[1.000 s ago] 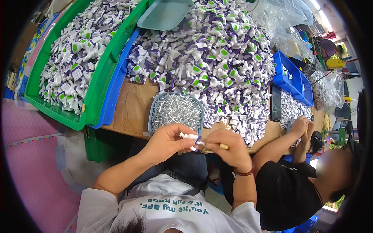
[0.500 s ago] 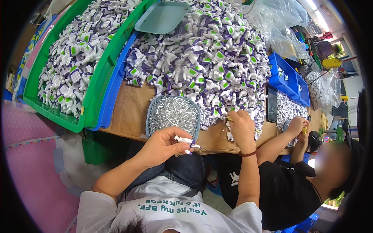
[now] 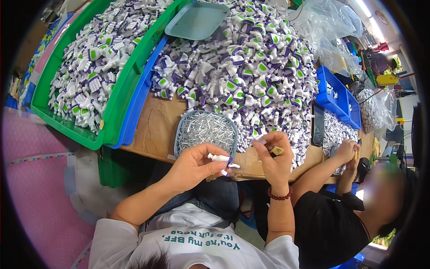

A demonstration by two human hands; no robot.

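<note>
My left hand (image 3: 190, 170) is closed, pinching a small white and purple plastic toy figure part (image 3: 219, 158) between thumb and fingers, just in front of the bin of pins. To its right my right hand (image 3: 278, 168) is raised over the table's near edge. Its thumb and forefinger grip a small white plastic piece (image 3: 258, 138), whose exact shape is partly hidden. A yellowish tan object (image 3: 277, 151) sits against the fingers of that hand; its kind is unclear. Silver metal pins (image 3: 206, 133) fill a grey-blue bin (image 3: 179, 134) beyond my left hand.
A big heap of white, purple and green toy parts (image 3: 255, 85) covers the table. Left stands a green crate (image 3: 101, 134) of similar parts. A grey-green tray (image 3: 197, 20) lies atop the heap. At right are blue trays (image 3: 332, 99) and a co-worker's hands (image 3: 347, 151).
My right hand has lifted from the heap's near edge and come up with a small white piece. My left hand keeps its figure part. The view has shifted slightly.
</note>
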